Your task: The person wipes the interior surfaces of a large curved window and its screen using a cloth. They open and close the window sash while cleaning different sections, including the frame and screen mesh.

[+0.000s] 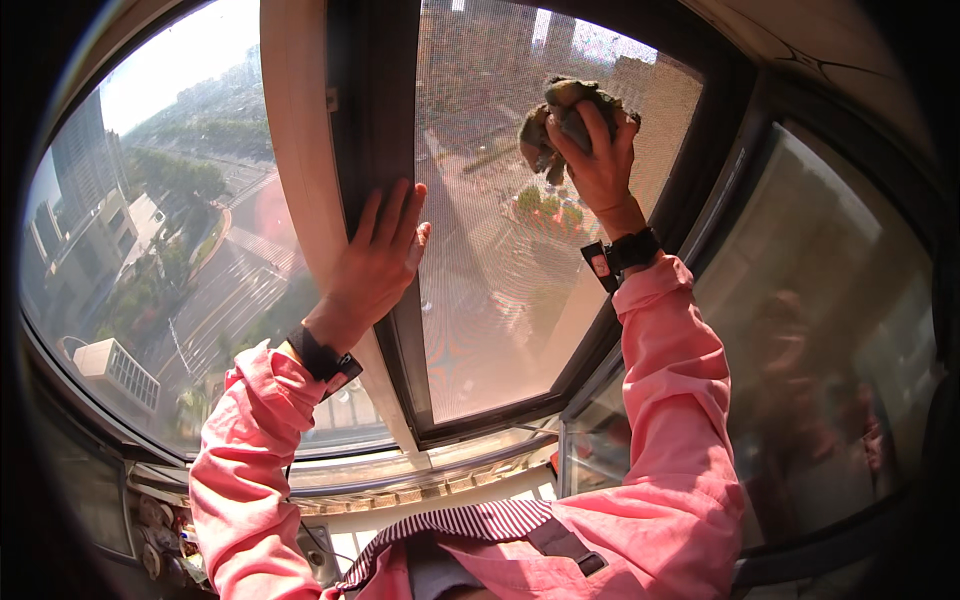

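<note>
My right hand (604, 161) grips a crumpled grey-green cloth (574, 112) against the upper part of a mesh window screen (487, 300). Flat against the dark upright frame (381, 135) at the screen's left edge lies my left hand (371, 262), its fingers pointing up and nothing held in it. Both wrists wear black straps.
Left of a pale window post (296, 135) is a large glass pane (247, 247) over a street far below. A glass sash (810, 315) stands on the right, showing reflections. Below runs the sill (450, 480); several small objects (161, 532) sit at lower left.
</note>
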The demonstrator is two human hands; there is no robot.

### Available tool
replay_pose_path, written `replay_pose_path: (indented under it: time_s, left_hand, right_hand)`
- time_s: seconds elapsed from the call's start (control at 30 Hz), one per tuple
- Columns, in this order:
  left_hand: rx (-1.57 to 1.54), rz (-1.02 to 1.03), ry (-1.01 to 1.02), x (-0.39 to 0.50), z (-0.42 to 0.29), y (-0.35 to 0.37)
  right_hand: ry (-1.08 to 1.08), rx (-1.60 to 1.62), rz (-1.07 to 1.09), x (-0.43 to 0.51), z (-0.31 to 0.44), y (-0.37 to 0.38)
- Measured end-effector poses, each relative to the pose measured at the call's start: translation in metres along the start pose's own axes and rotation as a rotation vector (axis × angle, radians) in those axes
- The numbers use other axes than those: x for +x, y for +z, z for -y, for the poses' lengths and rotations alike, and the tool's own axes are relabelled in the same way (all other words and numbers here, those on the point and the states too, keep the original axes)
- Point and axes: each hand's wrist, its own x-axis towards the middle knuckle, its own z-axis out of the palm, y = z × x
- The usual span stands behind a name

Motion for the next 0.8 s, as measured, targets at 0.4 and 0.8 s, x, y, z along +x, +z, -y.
replay_pose_path:
  time_s: [0.4,0.8]
  left_hand:
    - [0.031,0.031,-0.011,0.003,0.000,0.000]
    - [0.019,-0.018,-0.039,0.004,-0.001,0.000]
  right_hand:
    - [0.738,-0.118,-0.108,-0.027,-0.112,0.013]
    - [1.140,0.122,-0.459,0.032,-0.145,0.043]
